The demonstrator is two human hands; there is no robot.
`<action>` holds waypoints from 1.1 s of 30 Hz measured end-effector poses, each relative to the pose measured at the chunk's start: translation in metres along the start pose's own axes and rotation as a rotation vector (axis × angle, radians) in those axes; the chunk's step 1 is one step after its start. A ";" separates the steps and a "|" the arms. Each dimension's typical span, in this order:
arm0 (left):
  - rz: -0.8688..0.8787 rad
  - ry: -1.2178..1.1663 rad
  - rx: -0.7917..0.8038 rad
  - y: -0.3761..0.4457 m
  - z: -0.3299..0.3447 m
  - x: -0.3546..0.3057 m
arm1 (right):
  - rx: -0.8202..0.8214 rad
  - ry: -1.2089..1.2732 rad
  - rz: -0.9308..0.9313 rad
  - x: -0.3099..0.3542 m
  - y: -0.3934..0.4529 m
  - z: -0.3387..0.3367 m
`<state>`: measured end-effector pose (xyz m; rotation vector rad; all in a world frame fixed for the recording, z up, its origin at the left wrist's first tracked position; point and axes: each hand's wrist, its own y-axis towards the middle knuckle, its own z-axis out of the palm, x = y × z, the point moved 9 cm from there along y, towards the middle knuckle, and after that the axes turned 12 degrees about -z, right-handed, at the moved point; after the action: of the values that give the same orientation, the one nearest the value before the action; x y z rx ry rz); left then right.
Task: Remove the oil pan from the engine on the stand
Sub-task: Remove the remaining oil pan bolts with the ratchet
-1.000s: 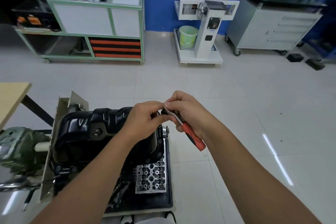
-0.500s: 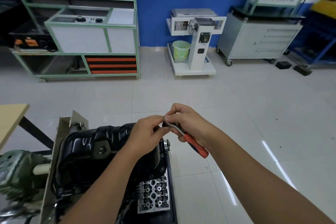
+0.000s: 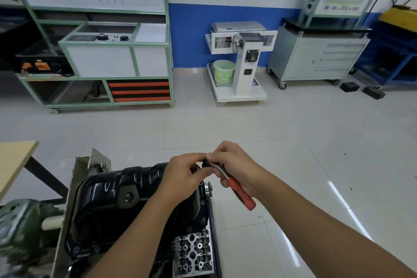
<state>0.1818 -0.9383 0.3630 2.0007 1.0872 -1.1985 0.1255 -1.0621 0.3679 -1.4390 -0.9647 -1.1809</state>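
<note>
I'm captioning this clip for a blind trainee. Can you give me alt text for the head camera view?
Two hands meet above a black oil pan on an engine stand: the right hand grips a red-handled ratchet while the left hand pinches its head. Beyond lie a tiled workshop floor, a green-framed bench and a grey drawer cabinet.

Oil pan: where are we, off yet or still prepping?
Not off. The black oil pan sits on the engine on the stand, and no removed bolts can be seen. In hand: the right hand grips the red-handled ratchet, while the left hand pinches at its head, held above the pan, apparently setting it up. Left: apply the ratchet to the pan's bolts, undo them, lift the pan away.
</note>
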 end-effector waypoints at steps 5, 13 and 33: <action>0.020 0.021 -0.088 -0.002 -0.002 -0.002 | -0.213 0.032 -0.102 -0.012 -0.009 -0.003; 0.073 0.053 -0.187 -0.006 -0.007 -0.008 | -0.155 -0.053 -0.058 -0.015 -0.013 0.003; -0.066 0.071 -0.061 -0.003 0.001 0.009 | 0.190 -1.790 -0.707 0.069 0.033 -0.049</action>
<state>0.1815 -0.9344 0.3547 1.9875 1.2192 -1.1211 0.1628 -1.1175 0.4294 -1.8701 -2.8094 0.1983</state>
